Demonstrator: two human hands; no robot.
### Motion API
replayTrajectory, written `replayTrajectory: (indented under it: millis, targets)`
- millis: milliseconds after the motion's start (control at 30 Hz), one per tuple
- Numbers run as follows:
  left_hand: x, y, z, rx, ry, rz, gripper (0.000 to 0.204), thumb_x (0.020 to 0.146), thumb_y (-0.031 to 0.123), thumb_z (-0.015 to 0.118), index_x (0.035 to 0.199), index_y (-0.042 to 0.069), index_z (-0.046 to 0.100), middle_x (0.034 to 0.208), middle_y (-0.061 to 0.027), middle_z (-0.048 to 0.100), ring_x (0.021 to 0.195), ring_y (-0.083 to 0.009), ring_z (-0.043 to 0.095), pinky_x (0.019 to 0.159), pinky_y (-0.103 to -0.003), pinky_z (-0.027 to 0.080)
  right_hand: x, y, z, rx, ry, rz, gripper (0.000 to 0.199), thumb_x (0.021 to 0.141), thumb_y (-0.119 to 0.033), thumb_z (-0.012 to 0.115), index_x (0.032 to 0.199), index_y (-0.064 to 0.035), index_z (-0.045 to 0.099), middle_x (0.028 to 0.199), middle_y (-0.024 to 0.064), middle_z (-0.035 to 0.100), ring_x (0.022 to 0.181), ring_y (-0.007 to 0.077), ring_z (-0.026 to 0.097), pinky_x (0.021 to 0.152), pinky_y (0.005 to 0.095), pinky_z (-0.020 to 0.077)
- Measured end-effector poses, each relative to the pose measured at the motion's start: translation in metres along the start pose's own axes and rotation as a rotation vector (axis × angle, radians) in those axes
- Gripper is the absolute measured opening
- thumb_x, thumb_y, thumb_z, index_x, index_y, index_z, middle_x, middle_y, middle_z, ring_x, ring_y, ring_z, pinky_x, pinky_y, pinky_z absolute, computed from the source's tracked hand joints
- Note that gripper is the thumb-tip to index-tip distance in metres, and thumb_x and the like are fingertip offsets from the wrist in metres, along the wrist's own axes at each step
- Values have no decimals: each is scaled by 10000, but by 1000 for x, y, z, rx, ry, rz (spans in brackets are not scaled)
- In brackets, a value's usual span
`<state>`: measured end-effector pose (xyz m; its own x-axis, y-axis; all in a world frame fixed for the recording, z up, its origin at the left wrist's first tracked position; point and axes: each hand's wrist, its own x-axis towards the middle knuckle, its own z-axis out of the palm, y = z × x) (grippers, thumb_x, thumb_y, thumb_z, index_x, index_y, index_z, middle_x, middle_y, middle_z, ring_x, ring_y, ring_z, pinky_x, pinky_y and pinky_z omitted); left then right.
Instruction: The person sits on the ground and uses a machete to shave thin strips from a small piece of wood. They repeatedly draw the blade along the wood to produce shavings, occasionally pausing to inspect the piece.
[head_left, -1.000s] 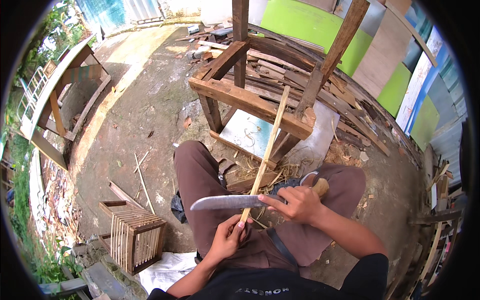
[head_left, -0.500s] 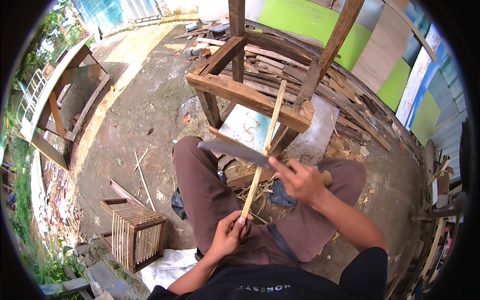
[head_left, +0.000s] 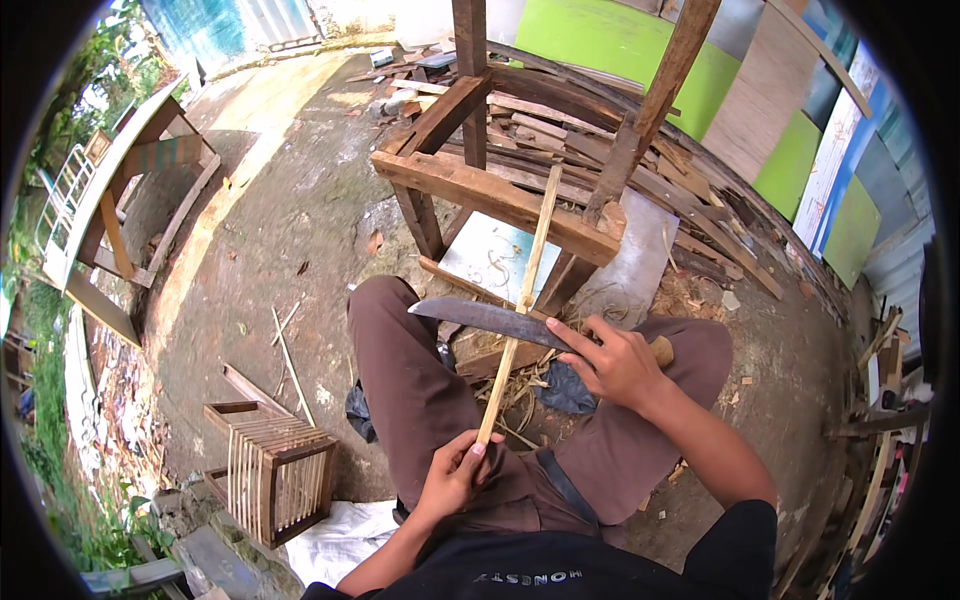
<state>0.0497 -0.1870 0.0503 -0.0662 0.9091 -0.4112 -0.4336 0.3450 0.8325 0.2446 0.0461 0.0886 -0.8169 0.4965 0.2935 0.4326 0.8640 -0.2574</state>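
Observation:
My left hand (head_left: 452, 478) is closed around the near end of a long, pale strip of wood or bamboo (head_left: 503, 375), with the thumb along its top. The strip slants away from me, its far end lying over the front rail of a brown wooden frame (head_left: 490, 192). My right hand (head_left: 615, 365) grips a machete (head_left: 480, 317), its index finger stretched along the blade. A rounded wooden handle end shows beyond the hand. The dark blade lies crosswise over the strip at about mid-length, its tip to the left.
Between my bent knees are thin shavings (head_left: 515, 405) and a dark plastic bag (head_left: 567, 388). A small slatted wooden cage (head_left: 265, 470) stands at the lower left beside white cloth (head_left: 345, 540). Scrap planks (head_left: 700, 220) pile up at the back right; a tabletop-like structure (head_left: 125, 200) stands far left.
The machete has shifted slightly toward me along the strip, and its blade, blurred before, is now sharp. My left hand has hardly moved.

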Motion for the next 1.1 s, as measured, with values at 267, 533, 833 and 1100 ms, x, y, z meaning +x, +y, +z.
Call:
replayTrajectory:
  millis: [267, 533, 833, 1100]
  targets:
    - [5, 15, 3, -130, -103, -90, 382, 1096, 263, 387, 1411, 61, 457, 633, 35, 364, 510, -60, 326, 472, -214, 329, -13, -21, 9, 35, -117, -171, 755, 774, -139, 689, 1477, -314, 474, 897, 72, 566, 661, 229, 650, 532, 356, 543]
    - [3, 4, -2, 93, -67, -8, 325, 1095, 278, 400, 1202, 32, 583, 654, 59, 365, 571, -49, 309, 535, -210, 292, -23, -44, 16, 126, -76, -338, 716, 791, -122, 633, 1461, -337, 496, 835, 51, 528, 575, 219, 618, 497, 348, 538]
    - [0, 7, 6, 109, -8, -22, 288, 1090, 274, 418, 993, 42, 559, 626, 66, 372, 525, -35, 292, 474, -217, 263, 2, -19, 14, -45, 50, -165, 644, 811, -131, 619, 1416, -339, 548, 743, 34, 495, 521, 176, 582, 425, 334, 490]
    - [-10, 10, 3, 87, 12, -84, 286, 1088, 266, 425, 948, 54, 556, 632, 67, 376, 555, -34, 313, 501, -212, 268, 17, 8, 4, -160, 123, 32, 629, 824, -105, 608, 1408, -335, 561, 740, 23, 499, 512, 165, 572, 413, 351, 461]
